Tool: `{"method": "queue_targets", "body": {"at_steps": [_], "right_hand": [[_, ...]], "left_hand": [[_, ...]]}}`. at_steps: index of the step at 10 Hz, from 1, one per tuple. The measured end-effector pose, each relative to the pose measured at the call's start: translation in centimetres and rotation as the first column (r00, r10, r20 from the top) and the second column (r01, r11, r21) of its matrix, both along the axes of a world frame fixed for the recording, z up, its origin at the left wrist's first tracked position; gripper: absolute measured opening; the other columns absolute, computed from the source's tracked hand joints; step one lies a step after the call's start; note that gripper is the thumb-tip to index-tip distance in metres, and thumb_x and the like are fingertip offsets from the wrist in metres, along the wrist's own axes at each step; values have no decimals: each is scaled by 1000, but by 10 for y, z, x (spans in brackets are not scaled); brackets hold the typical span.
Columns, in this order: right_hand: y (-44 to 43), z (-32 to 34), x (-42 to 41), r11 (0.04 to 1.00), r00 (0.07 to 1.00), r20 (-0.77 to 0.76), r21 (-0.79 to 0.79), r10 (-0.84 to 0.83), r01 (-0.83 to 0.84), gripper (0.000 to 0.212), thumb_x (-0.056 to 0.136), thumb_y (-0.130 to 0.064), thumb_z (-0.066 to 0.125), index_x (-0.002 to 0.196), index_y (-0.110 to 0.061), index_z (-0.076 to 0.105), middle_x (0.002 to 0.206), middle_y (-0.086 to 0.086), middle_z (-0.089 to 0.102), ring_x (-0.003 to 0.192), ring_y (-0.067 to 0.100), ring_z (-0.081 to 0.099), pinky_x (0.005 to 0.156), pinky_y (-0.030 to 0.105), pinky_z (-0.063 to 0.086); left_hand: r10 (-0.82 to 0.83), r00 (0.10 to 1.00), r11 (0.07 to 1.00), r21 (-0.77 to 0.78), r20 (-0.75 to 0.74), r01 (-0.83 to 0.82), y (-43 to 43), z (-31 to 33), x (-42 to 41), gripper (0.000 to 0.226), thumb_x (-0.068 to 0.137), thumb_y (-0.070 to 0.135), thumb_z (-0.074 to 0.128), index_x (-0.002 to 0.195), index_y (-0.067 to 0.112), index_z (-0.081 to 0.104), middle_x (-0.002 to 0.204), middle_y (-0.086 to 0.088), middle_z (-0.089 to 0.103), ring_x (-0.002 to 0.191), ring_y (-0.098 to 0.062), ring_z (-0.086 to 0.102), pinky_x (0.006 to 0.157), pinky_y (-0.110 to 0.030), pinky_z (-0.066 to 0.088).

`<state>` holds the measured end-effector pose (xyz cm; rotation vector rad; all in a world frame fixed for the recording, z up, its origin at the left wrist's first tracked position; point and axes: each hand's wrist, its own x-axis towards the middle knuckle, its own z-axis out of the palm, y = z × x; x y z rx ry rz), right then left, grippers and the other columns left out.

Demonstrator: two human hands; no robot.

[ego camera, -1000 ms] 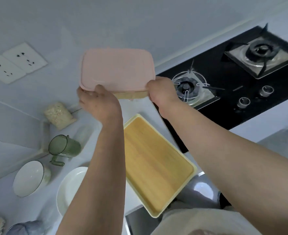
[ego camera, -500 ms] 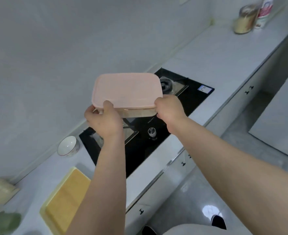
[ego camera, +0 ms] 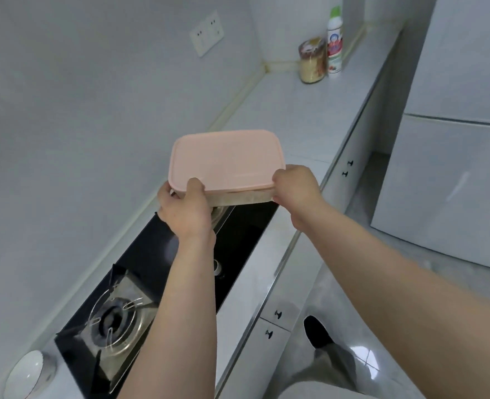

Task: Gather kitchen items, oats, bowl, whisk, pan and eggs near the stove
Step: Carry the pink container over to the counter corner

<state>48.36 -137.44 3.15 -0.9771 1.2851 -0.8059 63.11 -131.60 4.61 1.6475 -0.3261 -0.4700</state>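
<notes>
I hold a flat rectangular container with a pink lid [ego camera: 228,159] in both hands, level in the air above the far end of the black gas stove [ego camera: 157,254]. Its clear base shows a pale oat-like filling along the near side. My left hand [ego camera: 187,210] grips its near left corner, thumb on the lid. The near right corner is gripped by my right hand [ego camera: 297,187]. A white bowl [ego camera: 24,372] stands on the counter just left of the stove. One burner [ego camera: 115,319] shows near me; the far burner is hidden by the container and my left hand.
The pale counter [ego camera: 295,110] runs on past the stove to a corner, where a glass jar [ego camera: 312,60] and a white bottle with a green cap [ego camera: 335,43] stand. A wall socket [ego camera: 206,33] is above. A white fridge [ego camera: 454,139] stands on the right across the narrow floor.
I have carried the container rightward along the counter, from over the wooden tray to beyond the stove. My view swung with it; tray, green cup and plates have left the frame.
</notes>
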Motion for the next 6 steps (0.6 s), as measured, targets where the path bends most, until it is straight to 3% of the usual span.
{"method": "queue_targets", "body": {"at_steps": [1,2,3,4,5,6], "right_hand": [[-51,-5,-5,998,998,-33,-16,-57,57,19,88,-5,36,71,-10,43,72,4,42,65,21,40,63,31,33],[-102,-6,-10,996,990,-112,-33,-85,82,25,91,-4,37,67,-12,39,69,3,40,60,19,38,52,28,31],[-148,-9,-15,995,980,-174,-32,-95,91,27,93,-3,36,68,-12,38,69,3,38,57,16,35,47,27,26],[-191,-16,-19,989,972,-185,-8,-146,147,24,94,-3,35,71,-10,39,69,3,37,59,19,35,46,28,23],[-230,-19,-17,987,974,-165,13,-158,162,12,94,-9,40,85,-9,48,71,-1,40,73,24,45,51,25,36],[-274,-23,-14,985,975,-148,30,-165,171,7,94,-9,43,91,-9,49,72,-2,41,61,13,42,53,21,38]], "left_hand": [[-69,998,997,39,-11,69,-58,-9,-4,52,59,42,58,111,41,50,127,-4,52,101,-26,62,83,-51,58],[-131,991,989,65,-25,132,-119,-13,-6,58,69,33,58,126,27,51,125,-6,53,97,-23,61,75,-43,61],[-198,978,978,60,-64,201,-174,-19,-7,44,83,20,57,126,21,48,107,2,58,81,-12,56,75,-39,60],[-274,956,956,81,-104,283,-217,-24,-8,38,85,14,58,120,23,46,100,8,56,74,-11,53,81,-40,58],[-310,940,934,143,-141,329,-258,-33,-3,43,81,15,64,121,19,48,114,-1,60,93,-21,61,75,-36,58],[-290,943,922,217,-163,321,-301,-55,6,45,81,18,67,122,14,50,118,-5,59,106,-28,63,74,-34,57]]}}
